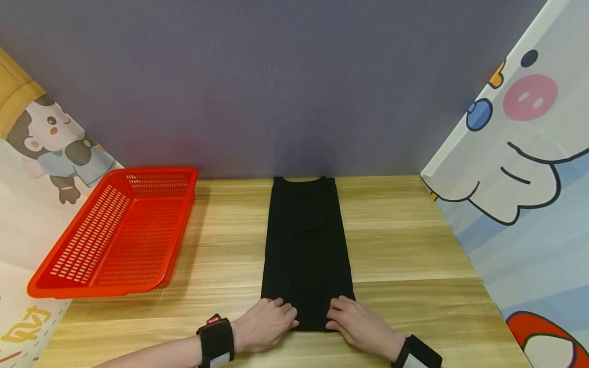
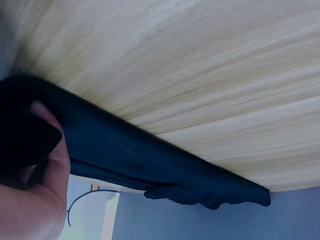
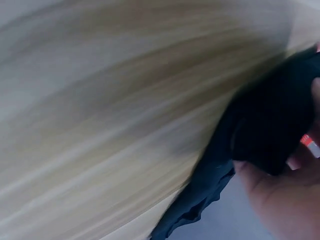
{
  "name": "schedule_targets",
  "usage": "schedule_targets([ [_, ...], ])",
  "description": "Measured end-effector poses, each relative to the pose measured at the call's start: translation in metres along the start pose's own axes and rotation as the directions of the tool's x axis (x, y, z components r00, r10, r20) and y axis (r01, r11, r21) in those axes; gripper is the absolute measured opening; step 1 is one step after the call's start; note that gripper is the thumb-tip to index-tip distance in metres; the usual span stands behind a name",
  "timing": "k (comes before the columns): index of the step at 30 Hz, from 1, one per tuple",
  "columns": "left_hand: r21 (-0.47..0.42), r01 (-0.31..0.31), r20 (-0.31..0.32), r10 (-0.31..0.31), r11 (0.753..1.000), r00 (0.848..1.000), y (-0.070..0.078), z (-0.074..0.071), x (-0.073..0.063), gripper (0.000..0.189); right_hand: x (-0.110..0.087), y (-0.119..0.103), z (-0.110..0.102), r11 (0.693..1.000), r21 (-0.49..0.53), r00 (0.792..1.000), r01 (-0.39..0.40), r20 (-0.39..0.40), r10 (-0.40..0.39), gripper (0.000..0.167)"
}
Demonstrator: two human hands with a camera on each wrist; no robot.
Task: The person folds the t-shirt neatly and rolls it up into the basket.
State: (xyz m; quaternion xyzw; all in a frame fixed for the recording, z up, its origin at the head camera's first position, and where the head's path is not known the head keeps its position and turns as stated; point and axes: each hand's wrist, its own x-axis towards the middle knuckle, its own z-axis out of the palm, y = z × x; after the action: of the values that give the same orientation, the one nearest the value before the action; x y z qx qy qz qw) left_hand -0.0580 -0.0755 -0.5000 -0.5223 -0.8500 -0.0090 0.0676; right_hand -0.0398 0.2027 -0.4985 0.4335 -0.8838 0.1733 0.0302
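A black shirt [image 1: 308, 245], folded into a long narrow strip with a scooped neckline at the far end, lies lengthwise on the wooden table. At its near left corner my left hand [image 1: 269, 322] pinches the hem between thumb and fingers. The near right corner is held the same way by my right hand [image 1: 361, 324]. In the left wrist view, a fold of the black cloth [image 2: 30, 140] is lifted over the thumb. The right wrist view has the raised cloth [image 3: 270, 125] between thumb and fingers, with some fingertips hidden.
A red plastic basket [image 1: 138, 235] with perforated sides stands on the left of the table [image 1: 405, 245]. A grey panel [image 1: 299, 87] rises behind the far edge. Cartoon-printed sheets [image 1: 520, 168] border both sides. Each wrist wears a black strap [image 1: 216, 340].
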Motion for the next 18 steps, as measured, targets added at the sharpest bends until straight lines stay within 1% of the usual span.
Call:
schedule_targets([
  [2, -0.006, 0.027, 0.011, -0.027, 1.000, 1.000, 0.0016, -0.0004, 0.0010, 0.030, 0.0014, -0.0011, -0.0016, 0.999, 0.020, 0.999, -0.042, 0.033, 0.041, 0.015],
  [4, -0.050, 0.066, 0.033, -0.064, 0.997, 0.997, 0.0031, -0.0005, 0.0018, 0.031, 0.0027, -0.0021, -0.0034, 0.994, 0.055, 0.992, -0.098, 0.079, 0.094, 0.018],
  [7, -0.139, 0.126, 0.070, -0.117, 0.982, 0.991, 0.0038, 0.0002, 0.0027, 0.029, 0.0044, -0.0028, -0.0056, 0.975, 0.113, 0.974, -0.193, 0.145, 0.176, 0.018],
  [9, -0.187, 0.152, 0.097, -0.136, 0.970, 0.986, 0.0034, 0.0011, 0.0031, 0.027, 0.0047, -0.0029, -0.0062, 0.962, 0.141, 0.963, -0.236, 0.164, 0.212, 0.017],
  [11, -0.216, 0.173, 0.124, -0.148, 0.961, 0.981, 0.0029, 0.0019, 0.0028, 0.024, 0.0035, -0.0039, -0.0065, 0.954, 0.161, 0.960, -0.253, 0.163, 0.227, 0.016],
  [13, -0.241, 0.193, 0.151, -0.160, 0.951, 0.975, 0.0025, 0.0020, 0.0027, 0.021, 0.0015, -0.0053, -0.0066, 0.958, 0.150, 0.962, -0.244, 0.162, 0.220, 0.022],
  [15, -0.256, 0.211, 0.172, -0.170, 0.943, 0.970, 0.0021, 0.0017, 0.0029, 0.019, -0.0006, -0.0067, -0.0059, 0.971, 0.123, 0.971, -0.206, 0.149, 0.187, 0.031],
  [16, -0.262, 0.217, 0.181, -0.173, 0.940, 0.968, 0.0020, 0.0013, 0.0032, 0.019, -0.0015, -0.0072, -0.0050, 0.979, 0.101, 0.978, -0.175, 0.133, 0.161, 0.032],
  [18, -0.273, 0.221, 0.188, -0.173, 0.937, 0.967, 0.0020, 0.0009, 0.0039, 0.020, -0.0023, -0.0069, -0.0022, 0.992, 0.059, 0.991, -0.111, 0.087, 0.106, 0.029],
])
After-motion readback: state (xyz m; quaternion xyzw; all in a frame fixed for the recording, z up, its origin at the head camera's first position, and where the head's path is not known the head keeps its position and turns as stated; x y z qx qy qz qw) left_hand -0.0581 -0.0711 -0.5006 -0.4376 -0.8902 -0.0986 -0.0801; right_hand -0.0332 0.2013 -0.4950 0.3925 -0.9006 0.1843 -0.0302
